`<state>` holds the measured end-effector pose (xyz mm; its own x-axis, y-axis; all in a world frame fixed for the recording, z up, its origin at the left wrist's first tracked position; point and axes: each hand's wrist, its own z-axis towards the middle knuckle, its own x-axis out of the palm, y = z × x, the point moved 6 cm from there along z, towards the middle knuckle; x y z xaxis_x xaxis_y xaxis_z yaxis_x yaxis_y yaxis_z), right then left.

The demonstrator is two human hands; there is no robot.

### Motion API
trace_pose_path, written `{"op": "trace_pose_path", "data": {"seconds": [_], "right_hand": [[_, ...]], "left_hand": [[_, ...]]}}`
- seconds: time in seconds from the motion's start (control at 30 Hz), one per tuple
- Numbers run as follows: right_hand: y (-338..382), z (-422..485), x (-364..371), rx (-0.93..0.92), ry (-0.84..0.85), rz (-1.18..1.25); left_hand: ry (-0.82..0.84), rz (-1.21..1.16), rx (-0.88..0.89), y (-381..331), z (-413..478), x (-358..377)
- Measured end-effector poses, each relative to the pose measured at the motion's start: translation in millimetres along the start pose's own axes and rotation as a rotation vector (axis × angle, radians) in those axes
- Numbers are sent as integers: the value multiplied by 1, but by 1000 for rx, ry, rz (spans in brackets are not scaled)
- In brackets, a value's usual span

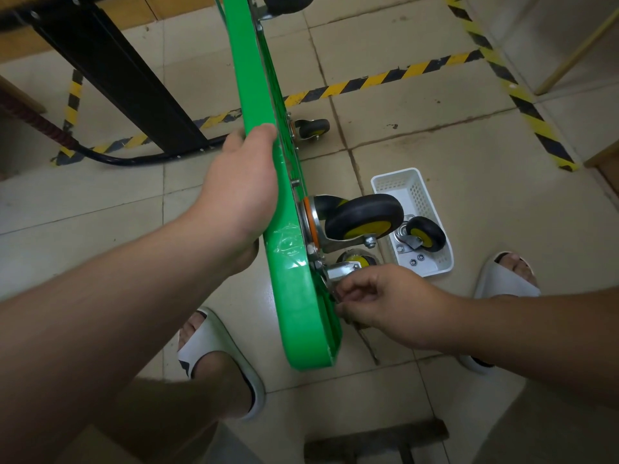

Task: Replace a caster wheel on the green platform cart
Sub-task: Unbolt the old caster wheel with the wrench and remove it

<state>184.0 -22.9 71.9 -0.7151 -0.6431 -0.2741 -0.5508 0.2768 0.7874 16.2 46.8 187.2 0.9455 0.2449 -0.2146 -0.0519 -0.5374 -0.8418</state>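
The green platform cart (258, 95) stands on its edge, underside facing right. My left hand (243, 192) grips its upper rim and holds it upright. A large black caster with a yellow hub (365, 217) is bolted to the underside. Just below it a smaller caster (355, 262) with a metal bracket sits against the deck's near corner. My right hand (371, 296) pinches at that bracket's mounting plate; what the fingertips hold is hidden. A white basket (407, 184) on the floor holds a loose caster (425, 234) and a few nuts (417, 259).
Another caster (313, 128) shows farther along the cart, and one more at the top edge (288, 1). A black table leg (134, 95) and a cable (134, 159) lie left. Yellow-black tape (385, 78) crosses the tiled floor. My sandalled feet (214, 353) flank the cart.
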Motion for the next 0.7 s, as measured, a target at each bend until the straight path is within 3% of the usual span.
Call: {"op": "trace_pose_path", "data": {"seconds": [0.3,0.7], "right_hand": [[6,-27,8,166,76,322],[18,-27,11,193,77,512]], "left_hand": [[0,-7,-5,0,0,0],[4,-8,7,0,0,0]]}}
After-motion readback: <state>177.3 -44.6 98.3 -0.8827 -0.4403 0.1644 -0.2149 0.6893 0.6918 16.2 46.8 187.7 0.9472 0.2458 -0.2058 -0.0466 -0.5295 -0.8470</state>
